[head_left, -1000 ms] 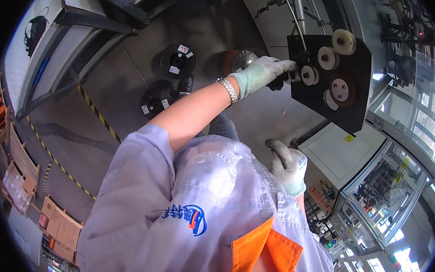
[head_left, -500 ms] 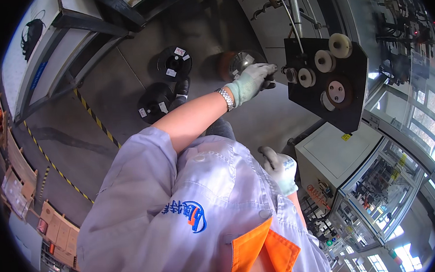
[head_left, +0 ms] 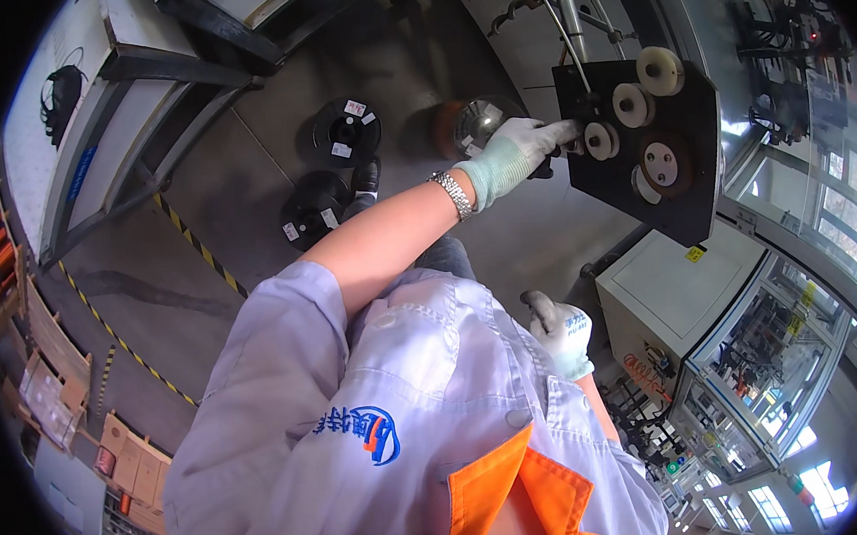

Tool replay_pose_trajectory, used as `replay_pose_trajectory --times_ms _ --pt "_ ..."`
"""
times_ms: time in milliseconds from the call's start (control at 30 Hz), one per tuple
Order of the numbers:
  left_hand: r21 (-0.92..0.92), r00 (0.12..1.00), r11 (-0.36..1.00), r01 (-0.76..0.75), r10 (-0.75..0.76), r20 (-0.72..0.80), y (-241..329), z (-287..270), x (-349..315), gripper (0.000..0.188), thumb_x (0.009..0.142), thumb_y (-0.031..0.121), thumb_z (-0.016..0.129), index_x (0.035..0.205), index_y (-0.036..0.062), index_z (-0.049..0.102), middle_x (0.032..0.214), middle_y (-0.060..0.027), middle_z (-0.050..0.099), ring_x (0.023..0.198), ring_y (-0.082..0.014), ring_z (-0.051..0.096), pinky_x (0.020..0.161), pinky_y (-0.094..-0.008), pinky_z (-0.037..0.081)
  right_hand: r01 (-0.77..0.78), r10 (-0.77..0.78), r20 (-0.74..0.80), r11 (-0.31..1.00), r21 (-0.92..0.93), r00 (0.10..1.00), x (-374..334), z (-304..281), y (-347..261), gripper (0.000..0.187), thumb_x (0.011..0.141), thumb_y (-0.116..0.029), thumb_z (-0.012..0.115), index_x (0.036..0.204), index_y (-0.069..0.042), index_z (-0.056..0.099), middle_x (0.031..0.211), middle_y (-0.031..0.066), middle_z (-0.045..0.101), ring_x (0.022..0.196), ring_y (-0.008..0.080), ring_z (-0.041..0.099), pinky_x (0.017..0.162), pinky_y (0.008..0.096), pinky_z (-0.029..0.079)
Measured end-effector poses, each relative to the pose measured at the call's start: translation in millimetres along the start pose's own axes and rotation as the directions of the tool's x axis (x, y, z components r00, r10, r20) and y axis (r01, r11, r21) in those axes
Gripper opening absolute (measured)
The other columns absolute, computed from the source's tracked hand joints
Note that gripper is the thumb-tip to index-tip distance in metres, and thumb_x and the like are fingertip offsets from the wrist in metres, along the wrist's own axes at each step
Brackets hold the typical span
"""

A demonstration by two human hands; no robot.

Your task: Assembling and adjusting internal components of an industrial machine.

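My left hand (head_left: pixel 515 154), in a pale glove with dark fingertips, reaches to the left edge of a black pulley board (head_left: pixel 675 213). Its index finger points at the small roller there and appears to touch it; the other fingers curl underneath, and what they hold, if anything, is hidden. Next to the fingertips is a white pulley (head_left: pixel 599 141), with another white pulley (head_left: pixel 632 105) beyond it. My right hand (head_left: pixel 562 333), also gloved, is held low beside my body with its fingers curled. Anything inside that grip cannot be made out.
Black spools (head_left: pixel 344 130) with white labels stand on the floor near my foot, and a shiny wire spool (head_left: pixel 479 125) sits below my left hand. A white cabinet (head_left: pixel 680 282) and glazed machinery are at right. A metal-framed bench (head_left: pixel 141 64) stands at far left.
My left hand has moved right to the roller at the board's edge, and its index finger has stretched out. My right hand stays low and curled. The whole view has shifted slightly.
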State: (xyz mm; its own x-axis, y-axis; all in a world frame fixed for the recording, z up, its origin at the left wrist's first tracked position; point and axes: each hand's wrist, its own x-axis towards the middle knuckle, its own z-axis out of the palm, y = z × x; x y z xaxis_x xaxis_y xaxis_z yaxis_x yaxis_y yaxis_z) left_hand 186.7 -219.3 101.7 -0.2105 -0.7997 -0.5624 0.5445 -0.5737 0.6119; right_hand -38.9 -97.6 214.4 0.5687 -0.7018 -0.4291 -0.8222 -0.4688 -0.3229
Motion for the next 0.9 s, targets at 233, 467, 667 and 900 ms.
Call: replay_pose_trajectory --times_ms 233,467,667,900 --pt "0.082 0.974 0.978 -0.194 0.181 0.138 -7 -12 5 0.054 0.084 0.010 0.073 0.134 0.0031 0.055 0.112 -0.0084 0.064 0.096 -0.0193 0.063 0.077 -0.0309 0.057 -0.032 0.033 -0.054 0.999 0.022 0.998 -15 -6 -8 0.027 0.072 -0.001 0.061 0.097 -0.010 0.068 0.067 0.0124 0.064 0.061 0.0334 0.064 0.058 0.0439 0.050" --pt "0.170 0.943 0.934 -0.315 0.286 0.172 -13 -17 9 0.063 0.076 0.006 0.077 0.135 0.0050 0.055 0.110 -0.0132 0.066 0.093 -0.0249 0.066 0.083 -0.0318 0.056 -0.088 0.087 -0.019 0.995 -0.041 0.996 -20 21 19 0.024 0.081 -0.002 0.057 0.101 -0.009 0.069 0.080 0.0156 0.070 0.069 0.0325 0.069 0.061 0.0413 0.053" --pt "-0.216 0.991 0.972 -0.093 0.112 0.077 -26 -19 15 0.042 0.098 0.041 0.060 0.102 0.0005 0.070 0.082 -0.0028 0.057 0.070 -0.0110 0.055 0.063 -0.0266 0.051 -0.212 0.242 -0.092 0.942 0.259 0.966 -33 -23 -7 0.019 0.080 -0.002 0.060 0.096 -0.002 0.071 0.077 0.0177 0.069 0.067 0.0268 0.070 0.065 0.0363 0.053" --pt "-0.274 0.993 0.955 -0.114 0.100 -0.063 -39 -34 14 0.022 0.097 0.023 0.062 0.106 0.0039 0.065 0.084 -0.0023 0.061 0.069 -0.0096 0.059 0.064 -0.0276 0.054 -0.157 0.346 -0.311 0.852 0.500 0.885 -14 -105 -54 0.030 0.090 -0.004 0.049 0.112 0.006 0.067 0.074 0.0016 0.061 0.057 0.0051 0.049 0.053 0.0233 0.038"
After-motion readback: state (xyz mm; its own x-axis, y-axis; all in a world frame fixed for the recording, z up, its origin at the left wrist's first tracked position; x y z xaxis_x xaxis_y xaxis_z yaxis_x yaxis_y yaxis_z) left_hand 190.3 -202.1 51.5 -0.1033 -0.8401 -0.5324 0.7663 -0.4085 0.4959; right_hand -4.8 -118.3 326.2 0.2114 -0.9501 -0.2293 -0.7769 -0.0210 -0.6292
